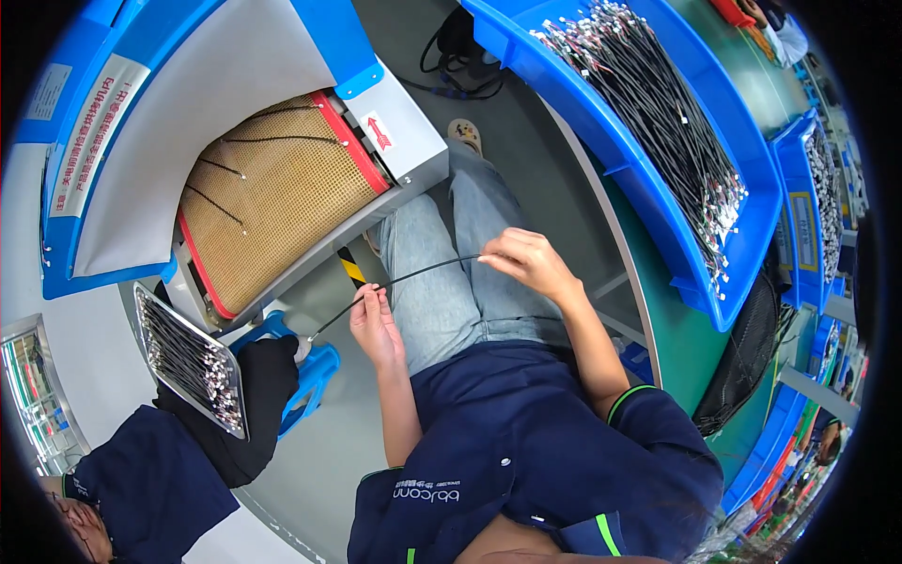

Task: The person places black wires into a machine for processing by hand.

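Note:
A thin black cable (423,271) stretches slantwise in front of my legs, with a small light-coloured connector at its lower left end. My left hand (377,327) pinches it partway along, leaving the connector end hanging free beyond the fingers. At the other end, my right hand (528,262) grips the cable between thumb and fingers; whatever tip lies inside them is hidden. Ahead and to the left, several similar cables lie apart on the tan mesh belt (291,202) of a blue and white machine (411,132).
On the green table at my right stands a blue bin (601,150) heaped with black cables (648,113). Another blue bin (799,207) is beyond it. To the left, a person in dark clothing has a tray (241,399) of cables across their lap, beside a blue stool (319,367).

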Tool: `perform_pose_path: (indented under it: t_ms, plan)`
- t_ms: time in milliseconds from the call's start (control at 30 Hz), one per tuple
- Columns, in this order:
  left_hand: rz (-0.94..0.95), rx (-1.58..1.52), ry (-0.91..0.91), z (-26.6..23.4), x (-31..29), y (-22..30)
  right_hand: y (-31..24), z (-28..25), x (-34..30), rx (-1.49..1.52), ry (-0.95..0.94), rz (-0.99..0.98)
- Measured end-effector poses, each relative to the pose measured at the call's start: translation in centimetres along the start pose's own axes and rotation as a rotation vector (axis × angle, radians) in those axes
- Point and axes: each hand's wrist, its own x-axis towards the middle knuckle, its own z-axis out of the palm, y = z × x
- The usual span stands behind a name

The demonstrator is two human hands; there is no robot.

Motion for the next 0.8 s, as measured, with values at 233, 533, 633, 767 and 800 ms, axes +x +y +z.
perform_pose_path:
  t_ms: [233, 533, 633, 767, 800]
  plan:
    - [-0.017, 0.01, -0.01, 0.0, 0.0, 0.0, 0.0, -0.4, 0.2, -0.007, -0.053, 0.016]
    - [-0.009, -0.019, -0.009, 0.2, 0.6, 1.7, -0.9, -1.0, 1.1, -0.035, -0.03, -0.004]
    - [-0.012, 0.007, 0.02, 0.6, 0.7, 3.4, -2.9, -0.8, 3.0, -0.144, 0.033, -0.127]
    - [-0.007, -0.008, -0.011, 0.9, 1.2, 5.7, -6.2, 0.6, 5.2, -0.245, -0.065, -0.16]
    - [-0.018, -0.021, -0.003, 0.8, 1.4, 6.2, -6.9, 1.0, 5.8, -0.245, -0.062, -0.178]
